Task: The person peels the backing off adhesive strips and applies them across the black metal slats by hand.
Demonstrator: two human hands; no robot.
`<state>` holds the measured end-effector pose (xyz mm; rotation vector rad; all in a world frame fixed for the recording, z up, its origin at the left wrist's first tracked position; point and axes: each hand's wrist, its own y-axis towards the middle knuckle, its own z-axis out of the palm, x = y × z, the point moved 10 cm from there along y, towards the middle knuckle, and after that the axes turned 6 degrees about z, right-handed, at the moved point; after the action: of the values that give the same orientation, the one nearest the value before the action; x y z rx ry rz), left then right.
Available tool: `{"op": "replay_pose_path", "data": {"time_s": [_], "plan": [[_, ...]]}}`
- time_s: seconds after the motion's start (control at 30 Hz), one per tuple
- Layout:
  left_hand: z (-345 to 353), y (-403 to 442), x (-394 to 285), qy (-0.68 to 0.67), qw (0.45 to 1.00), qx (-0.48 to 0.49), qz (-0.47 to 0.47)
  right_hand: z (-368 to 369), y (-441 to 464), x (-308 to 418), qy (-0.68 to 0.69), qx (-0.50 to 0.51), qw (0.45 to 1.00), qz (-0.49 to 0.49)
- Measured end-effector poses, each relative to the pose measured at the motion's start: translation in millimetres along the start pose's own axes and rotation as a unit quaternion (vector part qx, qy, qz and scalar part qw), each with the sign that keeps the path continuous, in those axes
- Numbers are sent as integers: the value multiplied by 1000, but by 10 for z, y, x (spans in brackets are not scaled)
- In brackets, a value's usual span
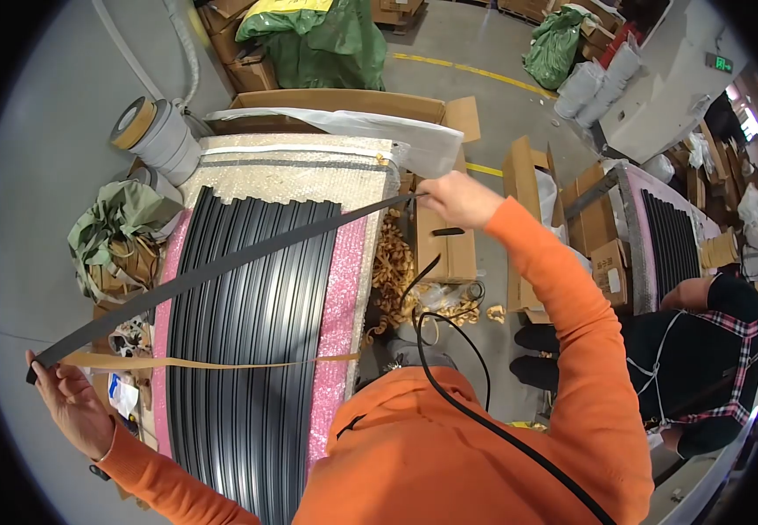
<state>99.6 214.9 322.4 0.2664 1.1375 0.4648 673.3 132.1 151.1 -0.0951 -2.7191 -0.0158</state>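
Observation:
A long flat dark-grey strip (221, 267) stretches taut and slanted above the worktable. Its near-left end is pinched by my left hand (77, 404), thumb against the strip and the other fingers partly curled. The far end narrows into my right hand (459, 199), closed round it beyond the table's right edge. Beneath the strip, several long black ribbed profiles (252, 350) lie side by side on pink bubble wrap (337, 350). A thin tan strip (195, 361) crosses over the profiles just right of my left hand.
A black cord (484, 411) loops beside my body. Tan shavings or peeled strips (389, 262) pile along the table's right side, near a cardboard box (444, 249). Tape rolls (156, 131) and a green bag (121, 232) stand left. A person (702, 359) works at another table, right.

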Motion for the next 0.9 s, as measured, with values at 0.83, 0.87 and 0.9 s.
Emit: {"op": "replay_pose_path", "data": {"time_s": [0.83, 0.87, 0.9], "plan": [[-1486, 331, -85, -4, 998, -66, 15, -1760, 216, -1577, -10, -22, 967, 253], [-1505, 332, -105, 3, 998, -66, 15, -2142, 271, -1346, -26, -59, 967, 247], [-1530, 339, -104, -13, 996, -83, 15, -2577, 542, -1441, -112, -129, 981, 88]]}}
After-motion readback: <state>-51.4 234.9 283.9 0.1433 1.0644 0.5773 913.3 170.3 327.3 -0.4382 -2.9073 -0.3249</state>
